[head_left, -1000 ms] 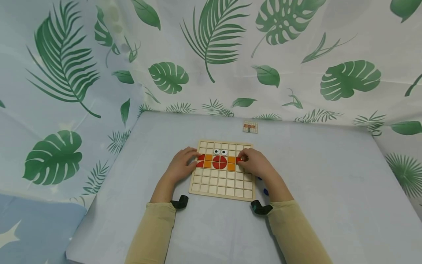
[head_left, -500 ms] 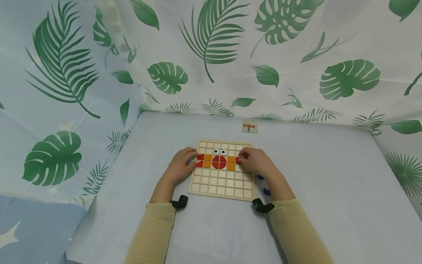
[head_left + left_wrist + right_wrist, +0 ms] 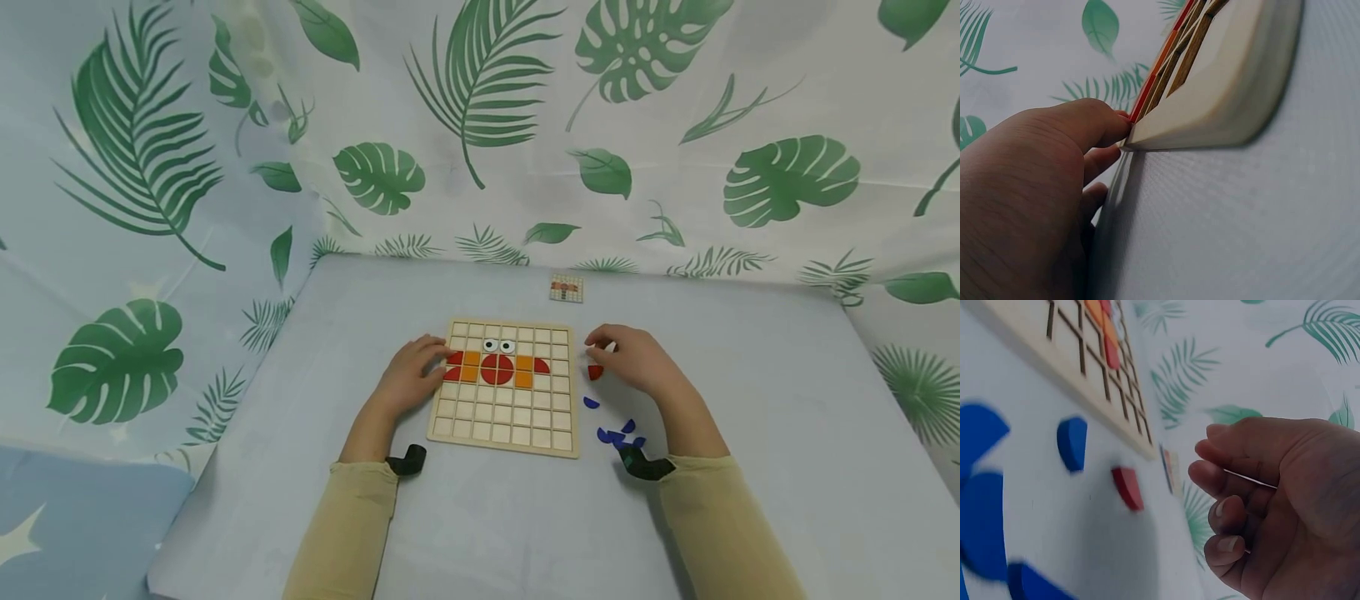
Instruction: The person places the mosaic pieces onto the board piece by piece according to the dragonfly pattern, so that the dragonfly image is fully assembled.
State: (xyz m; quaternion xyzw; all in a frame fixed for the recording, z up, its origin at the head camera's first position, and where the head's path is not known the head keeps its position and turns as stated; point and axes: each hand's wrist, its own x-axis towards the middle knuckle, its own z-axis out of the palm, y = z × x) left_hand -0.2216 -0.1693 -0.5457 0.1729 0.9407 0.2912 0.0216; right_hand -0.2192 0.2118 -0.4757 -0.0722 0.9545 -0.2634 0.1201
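A square wooden grid board (image 3: 504,415) lies on the table. Red, orange and round-eyed tiles fill part of it; one red quarter-round tile (image 3: 542,366) sits in its right part. At the board's left edge, my left hand (image 3: 408,375) rests its thumb and fingertips against the rim, beside the red tiles. My right hand (image 3: 633,360) hovers off the board's right side, fingers loosely bent and nothing between them. Just below its fingertips lies a loose red quarter-round piece (image 3: 595,372), also seen as a red piece (image 3: 1127,487) in the right wrist view.
Several blue rounded pieces (image 3: 616,437) lie near the right wrist, with a single blue piece (image 3: 591,402) closer to the board. A small pattern card (image 3: 566,288) lies behind the board. Leaf-printed cloth (image 3: 480,125) bounds the table at the back and left.
My right hand has let go of the red tile on the board and moved right, above the loose red piece. More blue pieces are uncovered. My left hand stays put.
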